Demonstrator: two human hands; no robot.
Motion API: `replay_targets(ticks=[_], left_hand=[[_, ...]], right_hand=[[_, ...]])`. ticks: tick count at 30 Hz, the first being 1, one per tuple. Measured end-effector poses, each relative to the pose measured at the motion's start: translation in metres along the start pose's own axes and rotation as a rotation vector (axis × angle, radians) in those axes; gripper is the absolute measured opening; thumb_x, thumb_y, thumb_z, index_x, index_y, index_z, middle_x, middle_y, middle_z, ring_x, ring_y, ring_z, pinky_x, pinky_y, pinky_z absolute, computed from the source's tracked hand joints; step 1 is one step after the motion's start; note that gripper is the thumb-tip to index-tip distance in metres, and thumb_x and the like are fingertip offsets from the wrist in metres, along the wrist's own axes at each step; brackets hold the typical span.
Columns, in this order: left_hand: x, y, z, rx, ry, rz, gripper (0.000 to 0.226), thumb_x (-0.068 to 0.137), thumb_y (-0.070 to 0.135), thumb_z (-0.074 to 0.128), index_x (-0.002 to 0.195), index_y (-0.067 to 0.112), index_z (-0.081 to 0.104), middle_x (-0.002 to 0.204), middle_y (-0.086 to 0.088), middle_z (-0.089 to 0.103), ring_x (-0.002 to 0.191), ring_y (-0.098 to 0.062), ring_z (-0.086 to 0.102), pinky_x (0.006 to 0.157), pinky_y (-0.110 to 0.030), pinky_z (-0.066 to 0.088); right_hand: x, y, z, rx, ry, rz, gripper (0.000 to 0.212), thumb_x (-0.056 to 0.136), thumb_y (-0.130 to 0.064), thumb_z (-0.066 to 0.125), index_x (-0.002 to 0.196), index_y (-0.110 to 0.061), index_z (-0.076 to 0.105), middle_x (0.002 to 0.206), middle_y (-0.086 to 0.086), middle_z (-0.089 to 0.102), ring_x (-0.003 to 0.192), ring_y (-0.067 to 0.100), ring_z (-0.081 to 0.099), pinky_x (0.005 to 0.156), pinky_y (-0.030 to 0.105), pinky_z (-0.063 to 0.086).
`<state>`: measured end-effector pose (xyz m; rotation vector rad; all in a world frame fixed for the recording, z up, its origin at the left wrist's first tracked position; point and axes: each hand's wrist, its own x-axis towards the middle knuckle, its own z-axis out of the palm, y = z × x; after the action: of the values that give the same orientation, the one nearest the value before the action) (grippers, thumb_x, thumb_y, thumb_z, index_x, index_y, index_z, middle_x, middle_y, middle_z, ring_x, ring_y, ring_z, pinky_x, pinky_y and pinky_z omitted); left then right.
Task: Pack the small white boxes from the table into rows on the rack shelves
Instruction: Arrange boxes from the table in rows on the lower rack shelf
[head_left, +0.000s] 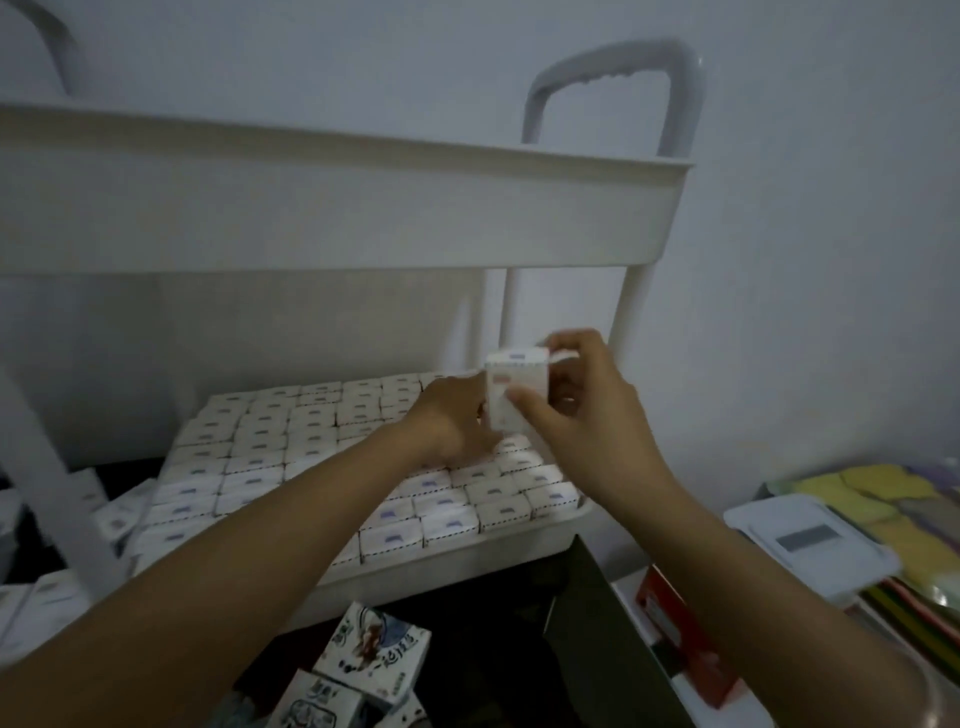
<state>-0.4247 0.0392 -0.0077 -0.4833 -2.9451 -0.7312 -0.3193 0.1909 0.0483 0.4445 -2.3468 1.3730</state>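
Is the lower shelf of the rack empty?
No, the lower shelf is almost fully covered with rows of small white boxes.

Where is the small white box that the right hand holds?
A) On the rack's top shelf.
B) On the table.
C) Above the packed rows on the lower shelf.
C: the right hand pinches the small white box upright just above the packed rows of the lower shelf.

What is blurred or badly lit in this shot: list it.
Head view: dim, flat, bluish light, no glare; wide-angle bows the upper shelf rim; the held box and right hand are smeared; print on the packed rows is unreadable; loose boxes at the left edge are blurred.
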Motion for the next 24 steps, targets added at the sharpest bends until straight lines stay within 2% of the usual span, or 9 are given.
replay_targets(ticks=[3, 5, 8, 11, 14, 16, 19, 22, 24], left_hand=[[-0.008, -0.007, -0.003, -0.039, 0.009, 0.016, 0.011, 0.080, 0.038, 0.061, 0.073, 0.034, 0.055, 0.056, 0.026, 0.057, 0.055, 0.008, 0.054, 0.051, -0.004, 0.038], [-0.011, -0.009, 0.000, -0.037, 0.057, 0.080, 0.027, 0.080, 0.035, 0.061, 0.058, 0.036, 0.046, 0.045, 0.024, 0.048, 0.046, 0.005, 0.047, 0.045, -0.006, 0.030], [-0.017, -0.006, 0.002, -0.005, 0.136, 0.157, 0.027, 0.078, 0.040, 0.053, 0.051, 0.038, 0.049, 0.051, 0.026, 0.050, 0.053, 0.001, 0.047, 0.059, -0.016, 0.033], [-0.022, -0.012, 0.004, 0.068, 0.148, 0.241, 0.031, 0.079, 0.046, 0.043, 0.070, 0.032, 0.069, 0.072, 0.017, 0.061, 0.079, -0.015, 0.047, 0.081, -0.031, 0.040], [-0.028, -0.019, 0.006, 0.163, 0.160, 0.255, 0.027, 0.090, 0.040, 0.053, 0.099, 0.028, 0.075, 0.103, 0.002, 0.064, 0.103, -0.019, 0.041, 0.090, -0.031, 0.030], [-0.033, -0.015, 0.005, 0.172, 0.144, 0.256, 0.027, 0.091, 0.035, 0.052, 0.094, 0.021, 0.075, 0.099, 0.001, 0.065, 0.101, -0.021, 0.044, 0.083, -0.027, 0.027], [-0.044, -0.007, 0.000, 0.052, 0.148, 0.181, 0.020, 0.089, 0.020, 0.052, 0.089, 0.016, 0.072, 0.083, 0.000, 0.067, 0.084, -0.019, 0.053, 0.079, -0.032, 0.045], [-0.058, -0.002, -0.009, -0.004, 0.189, 0.084, 0.027, 0.089, 0.018, 0.055, 0.114, 0.020, 0.065, 0.111, -0.003, 0.063, 0.104, -0.021, 0.056, 0.087, -0.037, 0.049], [-0.068, -0.002, -0.018, -0.021, 0.220, 0.094, 0.031, 0.090, 0.023, 0.058, 0.120, 0.025, 0.062, 0.126, 0.000, 0.055, 0.115, -0.017, 0.050, 0.095, -0.033, 0.044]], right_hand=[[0.024, -0.001, 0.019, -0.292, 0.062, -0.200, 0.043, 0.095, -0.015, 0.056, 0.134, -0.030, 0.044, 0.115, 0.004, 0.059, 0.092, 0.020, 0.063, 0.077, 0.036, 0.054], [0.041, 0.006, 0.033, -0.452, 0.094, -0.254, 0.038, 0.093, -0.010, 0.055, 0.129, -0.021, 0.050, 0.114, 0.008, 0.057, 0.092, 0.025, 0.060, 0.072, 0.035, 0.050], [0.062, 0.028, 0.049, -0.570, 0.056, -0.221, 0.034, 0.089, -0.004, 0.055, 0.122, -0.012, 0.053, 0.106, 0.012, 0.061, 0.096, 0.027, 0.055, 0.072, 0.037, 0.047], [0.076, 0.048, 0.053, -0.586, -0.064, -0.058, 0.031, 0.090, -0.012, 0.056, 0.121, -0.013, 0.050, 0.109, 0.010, 0.056, 0.095, 0.027, 0.054, 0.074, 0.033, 0.045], [0.086, 0.057, 0.053, -0.635, -0.299, 0.105, 0.034, 0.089, -0.021, 0.060, 0.120, -0.017, 0.049, 0.106, 0.008, 0.056, 0.084, 0.022, 0.052, 0.068, 0.028, 0.039], [0.090, 0.056, 0.053, -0.605, -0.434, 0.177, 0.033, 0.089, -0.022, 0.061, 0.120, -0.022, 0.050, 0.101, 0.007, 0.056, 0.073, 0.017, 0.051, 0.059, 0.025, 0.039], [0.091, 0.058, 0.055, -0.565, -0.518, 0.214, 0.033, 0.089, -0.024, 0.062, 0.119, -0.026, 0.050, 0.106, 0.007, 0.055, 0.080, 0.020, 0.055, 0.064, 0.025, 0.043], [0.091, 0.062, 0.059, -0.539, -0.572, 0.277, 0.027, 0.092, -0.025, 0.058, 0.117, -0.024, 0.049, 0.112, 0.005, 0.054, 0.086, 0.017, 0.054, 0.064, 0.025, 0.042], [0.089, 0.066, 0.064, -0.526, -0.604, 0.320, 0.029, 0.095, -0.020, 0.047, 0.124, -0.018, 0.050, 0.118, 0.007, 0.055, 0.095, 0.020, 0.051, 0.074, 0.028, 0.041]])
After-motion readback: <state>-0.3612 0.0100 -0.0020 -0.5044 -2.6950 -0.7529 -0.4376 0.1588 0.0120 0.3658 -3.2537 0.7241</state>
